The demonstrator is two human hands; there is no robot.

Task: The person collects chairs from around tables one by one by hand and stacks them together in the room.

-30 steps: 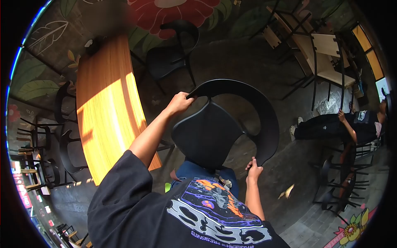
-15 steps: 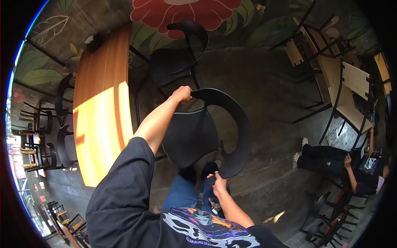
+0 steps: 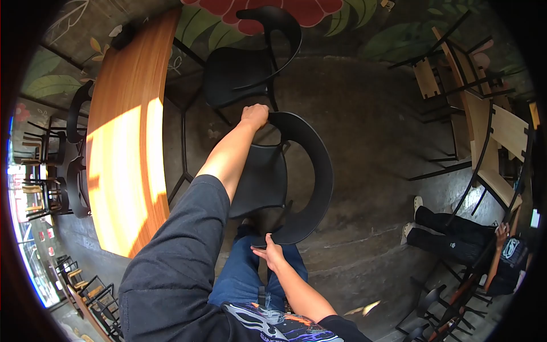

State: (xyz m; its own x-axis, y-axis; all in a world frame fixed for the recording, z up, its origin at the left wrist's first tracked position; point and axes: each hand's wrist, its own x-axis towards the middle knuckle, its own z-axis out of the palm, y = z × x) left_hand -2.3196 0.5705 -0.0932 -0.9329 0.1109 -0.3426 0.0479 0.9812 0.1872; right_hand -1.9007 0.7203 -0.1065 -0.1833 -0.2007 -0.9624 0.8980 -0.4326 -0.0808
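Note:
A black chair (image 3: 259, 176) with a curved backrest stands in front of my body, its seat turned toward the wooden table (image 3: 128, 131) on the left. My left hand (image 3: 256, 115) is closed on the far end of the backrest. The near end of the same backrest is gripped by my right hand (image 3: 271, 252), close above my legs. Just beyond my left hand is a second black chair (image 3: 239, 74), beside the table's far part.
More black chairs (image 3: 75, 182) line the table's left side. On the right, a person (image 3: 456, 233) holds a light wooden chair (image 3: 496, 176) near other wooden furniture. Stacked chairs (image 3: 43, 171) stand far left, and dark chairs (image 3: 433, 302) lower right.
The held chair has turned and shifted left, with my right hand moving left and inward along with it. The second black chair now appears closer. The person's wooden chair appears farther right and lower.

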